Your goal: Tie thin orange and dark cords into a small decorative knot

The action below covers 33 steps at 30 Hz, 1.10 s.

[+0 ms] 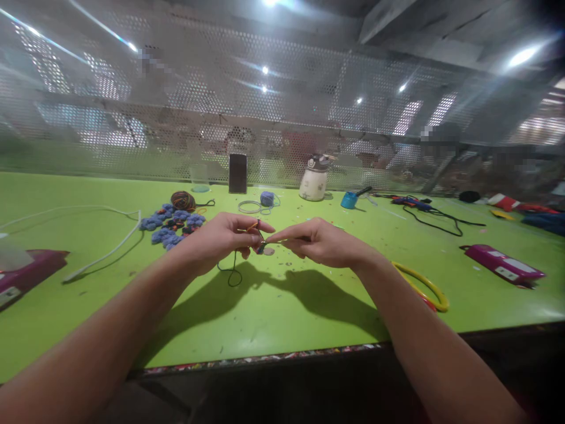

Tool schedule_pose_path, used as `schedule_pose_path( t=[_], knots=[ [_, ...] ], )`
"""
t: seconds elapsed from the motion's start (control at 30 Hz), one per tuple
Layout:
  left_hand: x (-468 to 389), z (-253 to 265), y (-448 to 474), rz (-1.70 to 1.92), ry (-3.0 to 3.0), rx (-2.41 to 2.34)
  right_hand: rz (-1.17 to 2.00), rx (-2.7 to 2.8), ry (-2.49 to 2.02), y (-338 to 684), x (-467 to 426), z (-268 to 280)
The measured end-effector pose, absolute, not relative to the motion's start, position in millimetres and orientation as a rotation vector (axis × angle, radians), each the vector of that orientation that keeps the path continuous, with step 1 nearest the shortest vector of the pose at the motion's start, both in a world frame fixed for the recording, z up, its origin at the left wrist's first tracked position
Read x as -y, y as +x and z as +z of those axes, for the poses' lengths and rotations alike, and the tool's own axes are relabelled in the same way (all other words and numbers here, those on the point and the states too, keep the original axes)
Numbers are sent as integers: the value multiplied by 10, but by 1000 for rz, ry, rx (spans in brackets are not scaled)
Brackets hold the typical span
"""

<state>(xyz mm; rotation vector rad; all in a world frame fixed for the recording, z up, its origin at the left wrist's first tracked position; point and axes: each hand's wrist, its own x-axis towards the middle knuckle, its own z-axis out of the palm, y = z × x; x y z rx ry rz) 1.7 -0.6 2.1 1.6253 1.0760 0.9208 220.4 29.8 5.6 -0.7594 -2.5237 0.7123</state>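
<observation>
My left hand point(232, 235) is closed, pinching a small dark crochet piece point(261, 248) between thumb and fingers. A dark yarn strand point(229, 275) runs from it and loops down over the table below. My right hand point(324, 241) meets it from the other side, its index fingertip at the piece and the other fingers curled. Whatever those curled fingers hold is hidden; a thin, shiny tip shows at the piece. Beside my left hand lie blue-purple crochet flowers point(161, 222) with dark and orange centres, near a multicoloured dark yarn ball point(182, 201).
Behind my hands on the green table point(273, 324) are a small blue yarn ball point(266, 198), an upright phone point(238, 174), a white bottle point(313, 182) and a blue pot point(349, 201). Purple power strips point(503, 264) lie at both sides. A yellow loop point(426, 281) rests by my right forearm.
</observation>
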Motion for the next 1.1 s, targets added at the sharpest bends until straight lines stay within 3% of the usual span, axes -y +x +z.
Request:
schedule_pose_path(
  t=[0.27,0.4,0.53,0.83,0.97,1.1],
  knots=[
    [-34,-91,94,1079,1746,-1234,645,2407,-922,2079,-332,-68],
    [-36,-139,124,1160,2116,-1354,869,2142,-1006,1971,-349,-152],
    [-23,-186,159,1284,2320,-1394,1369,1654,-912,1862,-355,-273],
    [-28,-149,139,1523,1839,-1192,1468,1389,-758,1702,-238,-391],
    [-42,-96,71,1389,1584,-1022,1336,1485,-705,1744,-256,-400],
    [-52,-42,-20,1222,1465,-970,853,1832,-667,1849,-322,-385]
  ],
)
